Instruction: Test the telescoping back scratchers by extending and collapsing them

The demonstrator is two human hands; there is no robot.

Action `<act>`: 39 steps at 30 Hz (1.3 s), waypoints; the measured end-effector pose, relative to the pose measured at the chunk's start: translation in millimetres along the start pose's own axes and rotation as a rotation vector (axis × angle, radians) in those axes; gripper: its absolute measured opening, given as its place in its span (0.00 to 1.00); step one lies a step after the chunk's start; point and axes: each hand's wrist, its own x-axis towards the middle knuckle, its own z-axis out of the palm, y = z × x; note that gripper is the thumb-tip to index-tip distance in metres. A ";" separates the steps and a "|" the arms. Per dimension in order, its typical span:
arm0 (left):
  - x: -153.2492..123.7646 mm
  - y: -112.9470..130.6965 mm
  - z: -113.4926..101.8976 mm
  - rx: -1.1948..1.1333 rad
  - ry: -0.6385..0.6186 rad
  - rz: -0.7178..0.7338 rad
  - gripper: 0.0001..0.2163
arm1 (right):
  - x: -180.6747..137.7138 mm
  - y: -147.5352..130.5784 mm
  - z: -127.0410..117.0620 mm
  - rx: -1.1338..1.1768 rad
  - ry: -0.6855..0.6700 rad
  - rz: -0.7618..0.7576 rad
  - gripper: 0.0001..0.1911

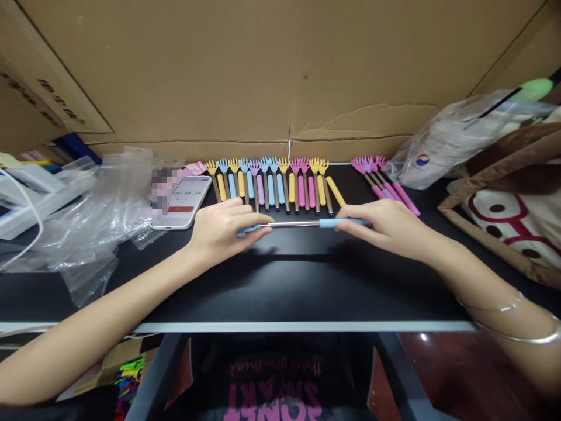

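A back scratcher (pixel 298 224) with a metal shaft and a light blue grip lies level between my two hands, above the black tabletop. My left hand (pixel 225 228) pinches its blue claw end, which the fingers partly hide. At the other end, my right hand (pixel 381 228) is closed on the blue grip. Behind them stretches a row of back scratcher heads with short metal shafts (pixel 287 190), in yellow, blue, purple and pink, with loose coloured grips such as a yellow one (pixel 335 192) among them. Several pink and purple back scratchers (pixel 385 184) lie together farther right.
A phone (pixel 182 202) showing a timer lies left of the row, beside crumpled clear plastic bags (pixel 96 210). A bagged cup (pixel 427 164) and a brown-edged cloth bag (pixel 504 216) stand at the right. Cardboard (pixel 263 70) walls the back; the table's pale front edge (pixel 298 326) is nearest me.
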 end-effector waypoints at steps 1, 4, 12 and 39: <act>0.1 0.9 -1.0 -0.009 -0.011 -0.023 0.10 | -0.7 -0.2 -2.0 0.026 0.016 0.005 0.23; 1.3 1.3 -4.2 -0.068 -0.076 -0.144 0.11 | -1.3 0.6 -7.9 0.163 0.085 0.048 0.20; 11.6 -17.6 -9.6 -0.591 -0.415 -0.543 0.16 | 0.5 6.9 -17.4 0.563 0.183 0.231 0.22; 1.1 -19.2 -4.4 0.007 -0.093 -0.084 0.13 | 3.2 24.2 6.2 0.826 -0.207 0.193 0.22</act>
